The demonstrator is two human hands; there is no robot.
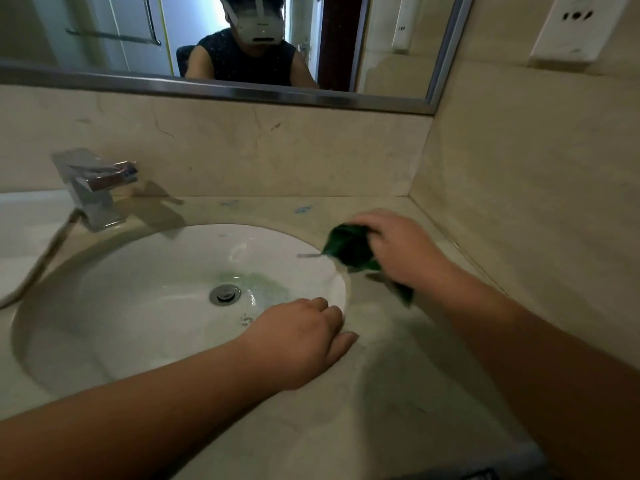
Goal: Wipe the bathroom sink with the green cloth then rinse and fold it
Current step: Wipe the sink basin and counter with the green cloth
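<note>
On the countertop [398, 393] right of the sink [104, 306], the green cloth [349, 249] is gripped by the right hand [401, 247]; left hand [304, 337] rested flat, fingers together; wiping judged unfinished, rinse and fold left.

Looking round from here, I can read no word, number or brand anywhere, and the one faint mark on the front of the white headset [258, 26], reflected in the mirror [86, 15], is too small and blurred to make out.
</note>
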